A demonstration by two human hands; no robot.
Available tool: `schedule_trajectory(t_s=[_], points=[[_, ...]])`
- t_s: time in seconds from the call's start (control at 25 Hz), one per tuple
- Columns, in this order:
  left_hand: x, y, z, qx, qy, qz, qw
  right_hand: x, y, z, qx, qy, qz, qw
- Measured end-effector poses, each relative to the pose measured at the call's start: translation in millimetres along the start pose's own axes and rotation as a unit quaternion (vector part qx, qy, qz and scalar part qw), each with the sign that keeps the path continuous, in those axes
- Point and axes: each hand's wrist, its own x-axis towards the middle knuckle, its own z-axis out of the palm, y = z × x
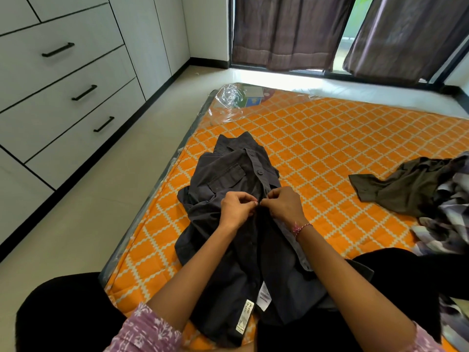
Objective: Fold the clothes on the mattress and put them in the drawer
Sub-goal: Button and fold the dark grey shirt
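A: Starting closest in, what's in hand?

B: A dark charcoal button-up cotton shirt (236, 224) lies front-up on the orange diamond-quilted mattress (330, 138), hem and care labels toward the person, collar pointing away. The left hand (237, 208) and right hand (283, 204) meet at the placket, about mid-chest.

A: Spread or pinching?

B: Pinching. The fingers of both hands are curled, fingertips almost touching; the left hand nips one placket edge and the right hand nips the other. I judge they are doing up a button. 2 buttons above that spot look closed already; below, the front hangs apart.

A: So which step?

B: Preparation for the first fold, I'd say. No fold has been made in this shirt yet.

A: And next?

B: Probably seat this button, then either close the lower ones or smooth the shirt flat and bring the sleeves in. It calls for small, 2-handed fingertip work.

A: Farther out?

B: To the right, a rumpled olive-green garment (403, 189) and a crumpled grey checked cloth (449, 224) wait unfolded. On the left, across the floor, white drawers with black bar handles (83, 92) stand closed. One must be opened before anything goes in.
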Motion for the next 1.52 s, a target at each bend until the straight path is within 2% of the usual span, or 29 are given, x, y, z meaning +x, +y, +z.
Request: schedule_trajectory(t_s=[0.12, 0.28, 0.4, 0.44, 0.52, 0.56, 0.6, 0.72, 0.84, 0.92, 1.0, 1.08, 1.12, 1.2, 1.32, 1.44, 1.48, 1.52], points=[[-2.2, 0.3, -1.9, -0.032, 0.004, -0.003, 0.999, -3.2, -2.1, 11.9, -0.029, 0.023, -0.029, 0.999], [-4.9, -3.6, 1.4, -0.109, 0.014, -0.045, 0.993, -3.4, 0.5, 12.7, 0.03, 0.013, -0.001, 0.999], [-6.0, -5.1, 8.8, -0.088, 0.043, -0.039, 0.994, -7.5, -1.9, 11.9, 0.05, 0.011, 0.018, 0.999], [-5.4, -5.3, 10.4, -0.076, 0.049, -0.026, 0.996, -8.6, -1.9, 9.3, 0.095, -0.004, 0.046, 0.994], [-2.6, -6.2, 11.9, -0.064, 0.048, -0.008, 0.997, -9.1, -1.1, 2.1, 0.241, -0.058, 0.131, 0.96], [-1.9, -6.8, 12.4, -0.061, 0.041, -0.005, 0.997, -9.2, 0.6, -1.1, 0.283, -0.081, 0.152, 0.943], [-1.5, -7.5, 13.2, -0.056, 0.035, -0.004, 0.998, -8.8, 3.4, -2.1, 0.286, -0.093, 0.147, 0.942], [-1.1, -8.7, 17.0, -0.083, 0.043, -0.04, 0.995, -8.2, 7.6, 1.9, 0.247, -0.094, 0.1, 0.959], [-3.3, -7.3, 18.9, -0.156, 0.057, -0.081, 0.983, -3.3, 9.5, 10.1, 0.084, -0.037, 0.018, 0.996], [-2.5, -6.1, 20.1, -0.178, 0.068, -0.093, 0.977, -2.3, 10.9, 17.6, -0.01, 0.021, -0.047, 0.999], [-0.5, -1.7, 20.2, -0.21, 0.076, -0.122, 0.967, -6.8, 10.8, 23.7, -0.041, 0.065, -0.085, 0.993], [3.4, 0.9, 19.4, -0.253, 0.065, -0.14, 0.955, -9.0, 11.6, 25.5, -0.018, 0.085, -0.091, 0.992], [4.4, 2.7, 17.7, -0.262, 0.054, -0.137, 0.954, -8.9, 10.7, 23.5, 0.013, 0.076, -0.081, 0.994], [5.7, 5.6, 12.0, -0.267, 0.023, -0.119, 0.956, -6.8, 4.8, 13.3, 0.126, 0.011, -0.024, 0.992], [11.2, 7.9, -1.5, -0.304, -0.045, -0.092, 0.947, -0.8, -12.8, -6.6, 0.277, -0.107, 0.075, 0.952], [17.9, 13.2, -16.7, -0.39, -0.109, -0.097, 0.909, 5.8, -22.0, -16.1, 0.351, -0.19, 0.115, 0.91], [18.3, 15.6, -19.9, -0.397, -0.123, -0.092, 0.905, 7.7, -22.5, -16.3, 0.368, -0.207, 0.122, 0.898], [18.8, 17.9, -22.3, -0.375, -0.125, -0.08, 0.915, 10.7, -22.3, -15.9, 0.381, -0.213, 0.126, 0.891]])
